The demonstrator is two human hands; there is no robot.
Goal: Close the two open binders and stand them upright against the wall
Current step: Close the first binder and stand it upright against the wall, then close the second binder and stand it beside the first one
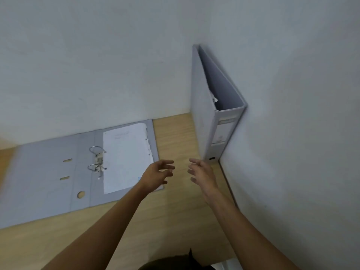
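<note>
I see a light tan counter (175, 221) with a faint wood grain running across the lower half of the frame. At left the open binder (48, 172) is flat blue-grey, plain, with silver rings (96, 158) and a white sheet (126, 156) carrying faint grey print near its top. At right of centre the upright binder (202, 117) is a paler grey; its spine shows a white label (224, 131) and a small black hole near the bottom. The wall (97, 55) is plain off-white with a cool grey cast. Something black shows at the bottom edge.
</note>
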